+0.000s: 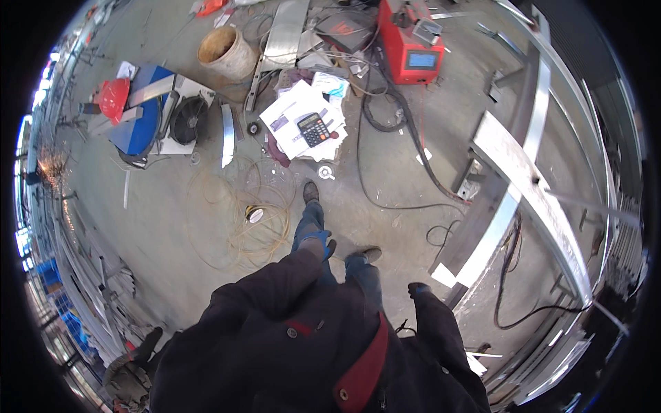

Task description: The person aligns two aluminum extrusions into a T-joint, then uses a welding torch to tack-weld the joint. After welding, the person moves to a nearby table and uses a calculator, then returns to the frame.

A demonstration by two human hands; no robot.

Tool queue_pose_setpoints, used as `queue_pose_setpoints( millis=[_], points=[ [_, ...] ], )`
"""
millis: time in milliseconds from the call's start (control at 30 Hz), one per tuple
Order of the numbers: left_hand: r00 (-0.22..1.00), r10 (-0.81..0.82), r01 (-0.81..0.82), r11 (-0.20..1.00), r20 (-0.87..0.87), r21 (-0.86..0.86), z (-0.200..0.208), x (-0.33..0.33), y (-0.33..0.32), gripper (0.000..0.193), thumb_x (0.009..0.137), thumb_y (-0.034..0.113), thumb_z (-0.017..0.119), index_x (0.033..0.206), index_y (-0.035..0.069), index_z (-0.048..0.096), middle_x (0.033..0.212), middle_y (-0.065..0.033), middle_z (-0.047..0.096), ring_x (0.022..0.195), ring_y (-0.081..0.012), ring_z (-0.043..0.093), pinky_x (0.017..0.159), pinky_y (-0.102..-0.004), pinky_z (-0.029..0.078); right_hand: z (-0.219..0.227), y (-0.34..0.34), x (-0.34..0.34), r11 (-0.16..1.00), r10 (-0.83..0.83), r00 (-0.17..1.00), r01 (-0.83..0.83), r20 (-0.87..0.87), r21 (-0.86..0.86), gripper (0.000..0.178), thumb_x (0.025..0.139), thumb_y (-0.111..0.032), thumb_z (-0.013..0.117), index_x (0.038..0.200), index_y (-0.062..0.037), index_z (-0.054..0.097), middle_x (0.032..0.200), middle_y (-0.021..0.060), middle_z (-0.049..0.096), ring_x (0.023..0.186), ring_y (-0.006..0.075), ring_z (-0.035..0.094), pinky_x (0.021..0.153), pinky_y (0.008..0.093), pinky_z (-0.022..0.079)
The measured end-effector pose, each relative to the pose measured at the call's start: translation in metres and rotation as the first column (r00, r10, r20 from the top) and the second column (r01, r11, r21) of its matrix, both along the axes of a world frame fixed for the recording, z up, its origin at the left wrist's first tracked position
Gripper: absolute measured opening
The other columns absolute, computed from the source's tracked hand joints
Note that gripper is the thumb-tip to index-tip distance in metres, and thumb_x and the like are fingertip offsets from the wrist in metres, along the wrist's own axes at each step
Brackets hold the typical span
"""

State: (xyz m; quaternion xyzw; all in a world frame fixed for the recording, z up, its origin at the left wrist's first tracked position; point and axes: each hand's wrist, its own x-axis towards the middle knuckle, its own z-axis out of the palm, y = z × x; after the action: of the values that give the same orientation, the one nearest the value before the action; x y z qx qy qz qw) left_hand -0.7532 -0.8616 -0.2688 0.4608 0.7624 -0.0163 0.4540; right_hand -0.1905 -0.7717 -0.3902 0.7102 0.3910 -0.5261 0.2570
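Observation:
My left hand (318,241), in a blue and dark glove, hangs in front of my left leg. Nothing shows in it, but its fingers are too small and partly hidden to read. Off to my right side hangs my right hand (416,289) in a dark glove, mostly hidden by the sleeve, its fingers not clear. Ahead of my feet, a black calculator (313,129) lies on a loose pile of printed papers (288,113). A white ring-shaped piece (326,172) lies on the floor just before the pile.
A long metal beam (530,186) crosses another bar on the right. Cables curve from a red machine (411,51). Thin hose coils (255,230) lie left of my feet. Ahead left are a bucket (226,54) and a blue cutting machine (141,131) with a red helmet (114,100). Sparks (54,166) fly far left.

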Motion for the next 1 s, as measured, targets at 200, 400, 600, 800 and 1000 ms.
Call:
queue_pose_setpoints(
  millis=[200,400,600,800,1000],
  points=[
    [0.998,0.067,-0.069,0.980,-0.016,-0.189,-0.117,-0.114,-0.042,0.072,0.104,0.044,0.056,0.164,0.006,0.043,0.170,-0.0203,0.042,0.160,-0.0384,0.035,0.132,-0.0493,0.026,-0.107,0.161,-0.331,0.643,0.717,0.692,-0.614,-0.081,0.458,0.040,0.098,-0.042,0.068,0.108,-0.0056,0.080,0.106,0.0227,0.079,0.105,0.0350,0.076,0.092,0.0470,0.058],
    [0.944,0.325,-0.320,0.944,0.060,-0.082,-0.176,-0.165,-0.064,0.064,0.102,0.042,0.059,0.155,0.007,0.054,0.162,-0.0197,0.051,0.154,-0.0414,0.041,0.129,-0.0535,0.029,-0.209,0.276,-0.724,0.286,0.896,0.443,-0.545,-0.018,0.788,0.051,0.097,-0.032,0.071,0.141,-0.0063,0.063,0.125,0.0233,0.073,0.118,0.0449,0.068,0.103,0.0544,0.053],
    [0.873,0.480,-0.469,0.874,0.083,-0.128,-0.201,-0.189,-0.077,0.061,0.097,0.036,0.064,0.151,0.008,0.058,0.158,-0.0184,0.054,0.150,-0.0410,0.045,0.125,-0.0538,0.034,-0.266,0.315,-0.898,-0.337,0.887,-0.068,-0.770,0.456,0.542,0.055,0.100,-0.022,0.059,0.155,-0.0228,0.054,0.154,0.0056,0.061,0.132,0.0288,0.066,0.108,0.0482,0.053],
    [0.832,0.545,-0.531,0.836,0.099,-0.141,-0.206,-0.206,-0.081,0.061,0.093,0.031,0.069,0.150,0.009,0.059,0.158,-0.0181,0.054,0.151,-0.0406,0.044,0.125,-0.0530,0.035,-0.273,0.318,-0.927,-0.384,0.867,-0.127,-0.787,0.482,0.483,0.035,0.101,-0.028,0.064,0.136,-0.0256,0.067,0.120,0.0069,0.073,0.116,0.0311,0.071,0.098,0.0491,0.056],
    [0.856,0.511,-0.496,0.854,0.075,-0.157,-0.209,-0.201,-0.087,0.063,0.089,0.028,0.073,0.148,0.010,0.061,0.156,-0.0182,0.056,0.149,-0.0404,0.047,0.124,-0.0527,0.038,-0.284,0.331,-0.925,-0.373,0.886,-0.151,-0.796,0.439,0.478,0.020,0.103,-0.028,0.062,0.121,-0.0220,0.068,0.115,0.0076,0.073,0.110,0.0301,0.073,0.093,0.0488,0.057]
  ],
)
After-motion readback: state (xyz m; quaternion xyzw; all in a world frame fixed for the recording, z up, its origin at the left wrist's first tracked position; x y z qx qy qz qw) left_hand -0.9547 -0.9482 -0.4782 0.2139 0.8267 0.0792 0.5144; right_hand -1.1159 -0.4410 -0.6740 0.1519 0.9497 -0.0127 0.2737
